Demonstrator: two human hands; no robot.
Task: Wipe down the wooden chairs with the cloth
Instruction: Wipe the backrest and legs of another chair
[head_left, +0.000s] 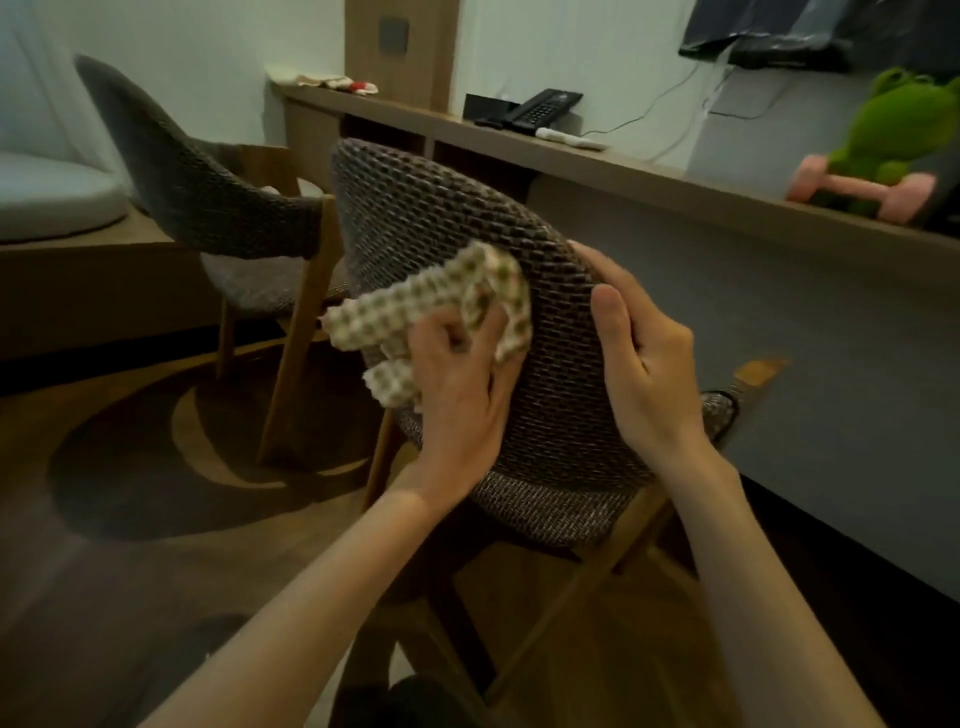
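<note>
Dim room with a dark wood floor and a long wooden wall shelf (623, 174) carrying a black desk phone (540, 109), a green frog plush (898, 130) and a pink dumbbell (857, 192). Two chairs here: the near dark woven-back chair with wooden legs (550, 415) sits right in front of the person, and a second matching woven chair (208, 197) is off to the left by the wall.

The left hand (457, 389) has its fingers curled into a beige-and-green checked waffle cloth (431, 306), bunching it against the outer back of the near chair. The right hand (649, 364) clasps the backrest's edge, thumb on the weave, steadying it.

Handling-wise, I'd guess the cloth is soft, light and floppy, so a bunched grip beats a fingertip pinch. The weave looks bumpy and may snag loose corners. The chair seems light enough to tip, so bracing the rim makes sense. The near chair's wooden leg (582, 592) looks untouched so far.
</note>
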